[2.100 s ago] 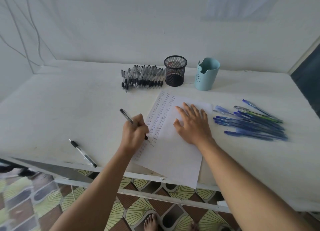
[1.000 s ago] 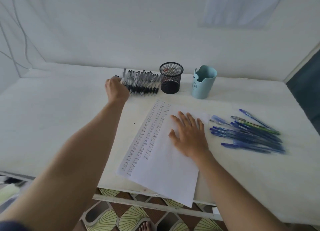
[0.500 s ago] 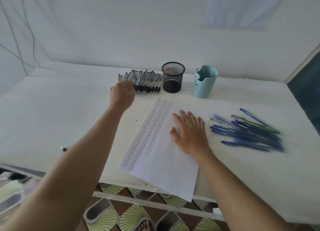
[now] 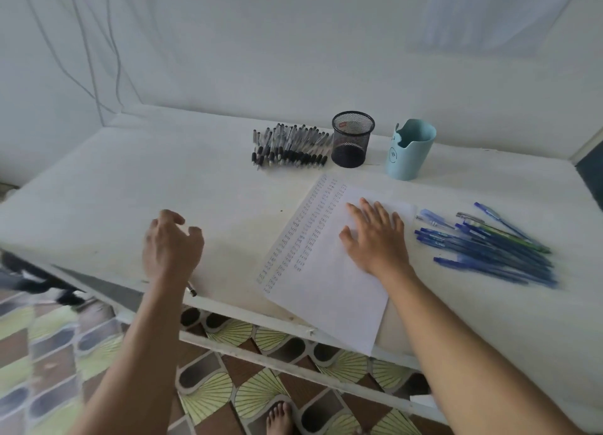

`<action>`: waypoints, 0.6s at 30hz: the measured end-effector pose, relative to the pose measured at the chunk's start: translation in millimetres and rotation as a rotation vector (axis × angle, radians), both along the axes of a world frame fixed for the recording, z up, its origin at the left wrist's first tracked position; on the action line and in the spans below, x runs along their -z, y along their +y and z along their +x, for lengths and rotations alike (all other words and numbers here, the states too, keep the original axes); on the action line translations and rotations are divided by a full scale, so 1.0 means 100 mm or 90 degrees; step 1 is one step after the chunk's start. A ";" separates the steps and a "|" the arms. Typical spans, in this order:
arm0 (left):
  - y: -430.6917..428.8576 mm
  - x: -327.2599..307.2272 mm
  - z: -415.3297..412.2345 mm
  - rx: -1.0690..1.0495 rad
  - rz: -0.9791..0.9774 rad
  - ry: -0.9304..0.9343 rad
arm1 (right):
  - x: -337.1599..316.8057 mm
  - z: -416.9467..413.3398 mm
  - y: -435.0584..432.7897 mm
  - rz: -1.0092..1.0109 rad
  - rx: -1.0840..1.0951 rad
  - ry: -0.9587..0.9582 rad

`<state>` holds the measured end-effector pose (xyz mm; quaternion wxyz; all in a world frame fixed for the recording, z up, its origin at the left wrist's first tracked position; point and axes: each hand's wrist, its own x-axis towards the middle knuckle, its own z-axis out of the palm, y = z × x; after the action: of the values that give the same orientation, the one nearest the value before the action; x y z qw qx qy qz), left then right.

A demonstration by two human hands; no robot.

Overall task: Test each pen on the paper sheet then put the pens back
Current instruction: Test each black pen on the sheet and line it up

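A white paper sheet [image 4: 329, 281] with columns of small ink marks lies near the table's front edge. My right hand [image 4: 375, 235] rests flat on it, fingers spread. My left hand [image 4: 171, 242] hovers over the table's front left with fingers loosely curved and holds nothing. A single black pen [image 4: 192, 289] lies at the front edge, mostly hidden under my left wrist. A row of black pens [image 4: 288, 147] lies at the back, left of a black mesh cup [image 4: 352, 139]. A pile of blue pens [image 4: 489, 245] lies right of the sheet.
A light blue pen holder [image 4: 409, 149] stands right of the mesh cup. The white table [image 4: 130, 190] ends close to my body; patterned floor tiles and a bare foot [image 4: 279, 418] show below. A white wall closes the back.
My left hand set the tested pen down at the black pen row, then drew back to the front left above the single pen. My right hand stayed on the sheet.
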<state>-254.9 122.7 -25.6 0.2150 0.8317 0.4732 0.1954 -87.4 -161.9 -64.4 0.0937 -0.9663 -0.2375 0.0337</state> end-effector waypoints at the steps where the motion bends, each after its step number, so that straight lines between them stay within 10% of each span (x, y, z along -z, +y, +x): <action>1: 0.05 0.02 -0.08 -0.028 -0.002 0.015 | 0.00 0.00 0.00 -0.001 0.000 0.000; 11: 0.19 0.11 -0.28 -0.017 -0.008 0.124 | -0.01 -0.01 0.01 0.004 0.004 -0.006; 18: -0.07 -0.08 0.05 0.155 -0.335 -0.345 | 0.00 -0.01 0.02 0.007 0.005 -0.002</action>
<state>-249.8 115.4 -17.3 0.5593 0.7164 0.3313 0.2534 -88.5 -160.3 -64.0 0.0988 -0.9667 -0.2341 0.0308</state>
